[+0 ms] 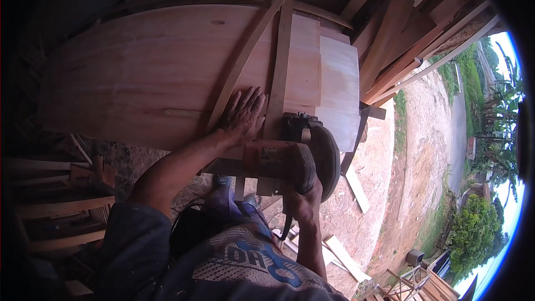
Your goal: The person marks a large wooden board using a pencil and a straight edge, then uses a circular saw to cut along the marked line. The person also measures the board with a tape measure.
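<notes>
Pressing: left hand [243, 112] was laid flat on panel [150, 72] beside batten [280, 67] | right hand [301, 198] was clamped on saw [290, 159], nearer batten's near end, long axis running away.

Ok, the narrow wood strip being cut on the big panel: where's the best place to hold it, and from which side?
Hold the narrow wood strip flat from above, on its left side, about where the left hand presses now. It lies flat on the large wooden panel, so pressing down probably works better than pinching. The circular saw, gripped by the right hand, occupies the near end, so stay clear of it.
</notes>
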{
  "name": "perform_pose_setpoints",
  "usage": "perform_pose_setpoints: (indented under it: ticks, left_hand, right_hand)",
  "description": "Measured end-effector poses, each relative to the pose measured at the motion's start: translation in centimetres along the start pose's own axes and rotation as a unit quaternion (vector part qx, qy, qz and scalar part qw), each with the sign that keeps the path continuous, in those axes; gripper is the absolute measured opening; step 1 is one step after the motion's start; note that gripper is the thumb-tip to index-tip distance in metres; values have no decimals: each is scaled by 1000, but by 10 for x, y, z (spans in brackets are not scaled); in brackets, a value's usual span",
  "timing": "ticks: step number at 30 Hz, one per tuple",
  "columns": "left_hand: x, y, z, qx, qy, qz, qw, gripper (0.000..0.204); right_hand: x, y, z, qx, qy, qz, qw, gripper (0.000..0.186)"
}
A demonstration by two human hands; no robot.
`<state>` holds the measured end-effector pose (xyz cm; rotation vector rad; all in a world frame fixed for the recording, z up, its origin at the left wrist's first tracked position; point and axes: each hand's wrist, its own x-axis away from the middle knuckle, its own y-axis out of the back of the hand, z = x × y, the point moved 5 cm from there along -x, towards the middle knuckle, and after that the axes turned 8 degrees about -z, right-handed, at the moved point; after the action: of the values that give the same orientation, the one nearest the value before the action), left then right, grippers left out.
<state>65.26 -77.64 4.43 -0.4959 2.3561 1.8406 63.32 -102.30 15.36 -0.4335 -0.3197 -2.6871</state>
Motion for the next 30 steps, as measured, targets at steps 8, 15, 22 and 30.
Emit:
perform_pose_setpoints:
  ticks: [8, 15, 22, 30]
  left_hand:
    - [4, -20, 10, -64, -57, -84, 993, 77]
    - [4, -17, 8, -43, -51, -41, 997, 72]
    - [6, -3, 6, -65, -101, -81, 989, 70]
    - [3, 15, -5, -196, -135, -73, 969, 64]
  right_hand:
    - [-21, -6, 15, 12, 29, 1, 999, 49]
    - [-37, -12, 24, -25, 50, 5, 998, 43]
    - [-49, -16, 38, -24, 69, 7, 997, 37]
    - [-66, -16, 40, 1, 99, -2, 995, 38]
